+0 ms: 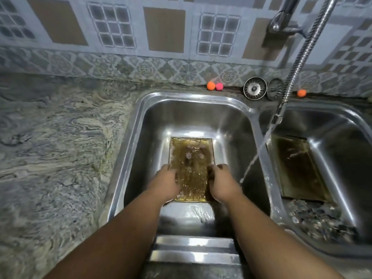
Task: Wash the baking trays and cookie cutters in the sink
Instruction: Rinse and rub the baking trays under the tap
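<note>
1 baking tray (191, 168) lies in the middle of the left sink (128, 141), full of brown water. It is held by both hands: the left hand (167, 182) is curled over its left edge and the right hand (221, 182) over its right edge, nearer the front corners. The stream of water (255, 158) from the hose (298, 67) falls just beside the tray, by the right wall of this sink, and misses it. The step is likely done best if the tray is tipped so the dirty water is poured out, then slid under the stream and rubbed into each corner. A firm grip is needed, since wet metal may slip. A 2nd tray (298, 168) is leaned in the right sink (332, 125).
</note>
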